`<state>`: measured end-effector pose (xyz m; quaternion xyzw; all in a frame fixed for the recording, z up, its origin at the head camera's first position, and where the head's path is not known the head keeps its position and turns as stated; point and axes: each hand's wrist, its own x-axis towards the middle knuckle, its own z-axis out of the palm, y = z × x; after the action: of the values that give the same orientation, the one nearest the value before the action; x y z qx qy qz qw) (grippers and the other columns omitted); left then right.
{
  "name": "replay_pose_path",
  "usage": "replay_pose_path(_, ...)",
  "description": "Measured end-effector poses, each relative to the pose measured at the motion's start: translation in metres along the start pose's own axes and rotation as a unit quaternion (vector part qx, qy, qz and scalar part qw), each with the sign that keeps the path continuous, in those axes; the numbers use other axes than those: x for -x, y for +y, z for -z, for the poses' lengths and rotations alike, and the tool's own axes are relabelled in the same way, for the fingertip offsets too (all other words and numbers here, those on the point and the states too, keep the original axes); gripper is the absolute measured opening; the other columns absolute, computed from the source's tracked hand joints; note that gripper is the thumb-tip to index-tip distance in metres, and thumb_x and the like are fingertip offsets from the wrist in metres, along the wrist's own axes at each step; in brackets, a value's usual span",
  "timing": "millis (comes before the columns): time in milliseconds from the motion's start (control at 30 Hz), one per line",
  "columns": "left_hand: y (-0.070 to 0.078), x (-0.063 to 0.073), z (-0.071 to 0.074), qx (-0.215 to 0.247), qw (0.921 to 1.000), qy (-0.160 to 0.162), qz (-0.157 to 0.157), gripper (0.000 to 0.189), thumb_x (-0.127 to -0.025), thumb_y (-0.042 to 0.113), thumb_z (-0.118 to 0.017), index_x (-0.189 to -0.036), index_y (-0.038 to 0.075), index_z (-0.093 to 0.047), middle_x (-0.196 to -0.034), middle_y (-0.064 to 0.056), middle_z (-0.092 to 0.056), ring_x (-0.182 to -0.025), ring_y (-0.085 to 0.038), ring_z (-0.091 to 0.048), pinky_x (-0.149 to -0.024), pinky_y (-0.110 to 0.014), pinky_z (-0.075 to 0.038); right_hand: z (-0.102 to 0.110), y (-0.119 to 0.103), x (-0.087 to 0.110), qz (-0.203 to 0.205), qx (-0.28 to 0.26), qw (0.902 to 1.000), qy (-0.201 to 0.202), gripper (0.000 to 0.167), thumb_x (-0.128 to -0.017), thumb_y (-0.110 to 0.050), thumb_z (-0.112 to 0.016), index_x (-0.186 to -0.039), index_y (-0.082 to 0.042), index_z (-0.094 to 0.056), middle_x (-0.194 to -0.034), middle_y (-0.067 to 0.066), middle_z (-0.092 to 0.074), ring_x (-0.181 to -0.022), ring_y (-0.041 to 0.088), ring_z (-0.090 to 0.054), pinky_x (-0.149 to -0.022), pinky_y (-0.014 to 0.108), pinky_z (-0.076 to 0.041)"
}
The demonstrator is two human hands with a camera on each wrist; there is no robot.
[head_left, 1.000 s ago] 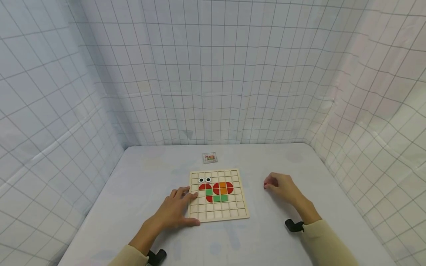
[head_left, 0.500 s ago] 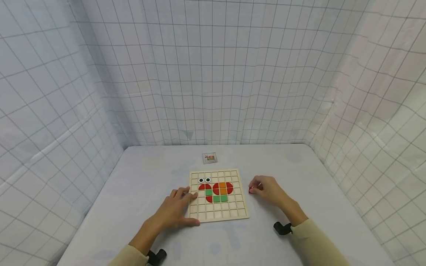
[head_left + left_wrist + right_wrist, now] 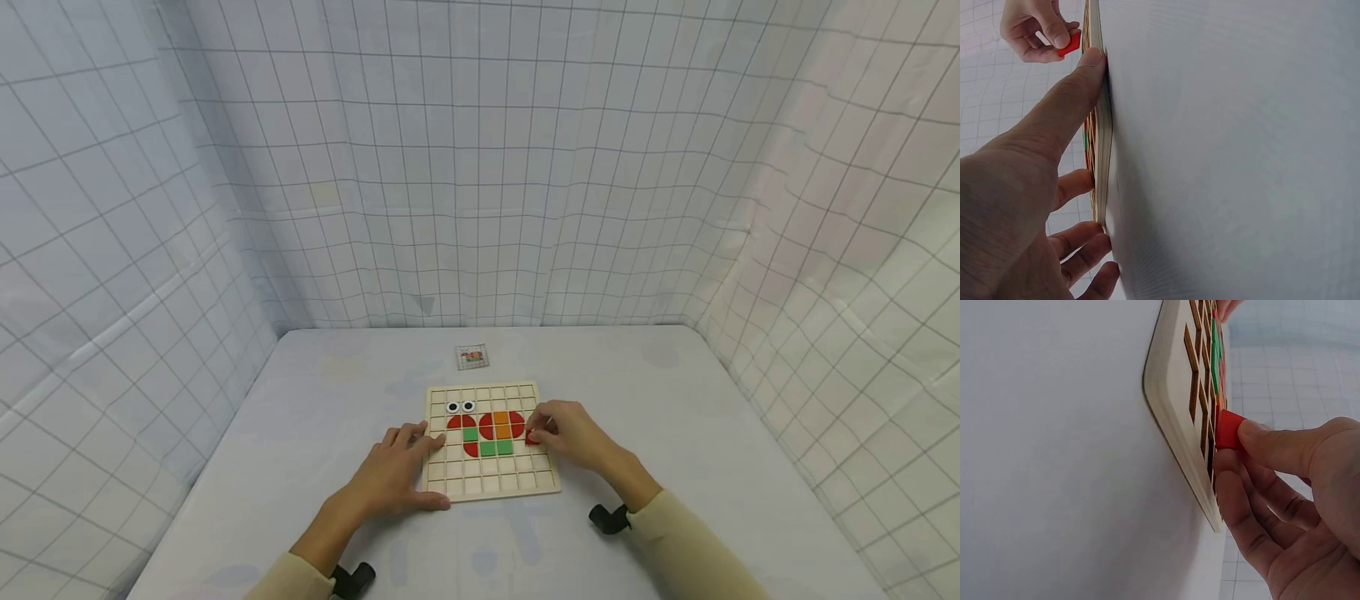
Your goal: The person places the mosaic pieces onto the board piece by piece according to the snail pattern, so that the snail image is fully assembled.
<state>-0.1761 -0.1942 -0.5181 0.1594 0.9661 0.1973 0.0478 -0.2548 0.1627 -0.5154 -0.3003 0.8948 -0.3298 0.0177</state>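
A pale wooden grid board lies flat on the table. Its cells hold red curved tiles, orange tiles, green tiles and two eye tiles. My left hand rests at the board's left side, fingers spread along that edge and thumb against the front edge. My right hand pinches a small red tile between thumb and fingers, at the board's right part, beside the red-and-orange patch. Whether this tile touches the board I cannot tell.
Behind the board lies a small picture card with a similar coloured figure. White grid-patterned curtains enclose the table at the back and both sides. Black wrist devices sit at both sleeves.
My right hand has moved left with the red tile, from the table right of the board to over the board's right part. The left hand and the board have stayed put.
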Motion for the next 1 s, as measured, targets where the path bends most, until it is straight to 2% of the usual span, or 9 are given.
replay_pose_path(333,-0.001,0.001,-0.001,0.003,1.0000,-0.001,0.000,0.112,-0.078,0.071,-0.102,-0.169,0.018,-0.063,-0.178,-0.020,-0.050,-0.157,-0.048,-0.051,-0.123,-0.072,-0.051,-0.014,-0.007,-0.008,0.007,-0.010,0.9998,-0.017,0.007,-0.107,-0.006,-0.084,-0.110,-0.013,-0.083,-0.104,-0.001,-0.083,-0.088,0.004,-0.066,-0.085,0.020,-0.062)
replay_pose_path(800,-0.001,0.000,-0.001,-0.003,1.0000,0.000,0.000,0.112,-0.078,0.071,-0.102,-0.168,0.018,-0.063,-0.178,-0.021,-0.050,-0.157,-0.049,-0.051,-0.122,-0.072,-0.051,-0.019,-0.007,-0.005,-0.011,0.002,0.9998,-0.014,0.010,-0.106,-0.006,-0.085,-0.103,-0.015,-0.085,-0.098,-0.005,-0.083,-0.084,0.000,-0.065,-0.079,0.020,-0.060)
replay_pose_path(1000,-0.001,0.001,-0.001,0.000,1.0000,0.004,-0.003,0.112,-0.078,0.071,-0.102,-0.168,0.018,-0.063,-0.178,-0.021,-0.051,-0.157,-0.050,-0.051,-0.122,-0.072,-0.051,-0.019,-0.010,-0.005,-0.001,0.019,0.9998,-0.004,0.008,-0.103,-0.005,-0.088,-0.101,-0.012,-0.087,-0.098,-0.002,-0.082,-0.084,0.001,-0.063,-0.077,0.019,-0.059)
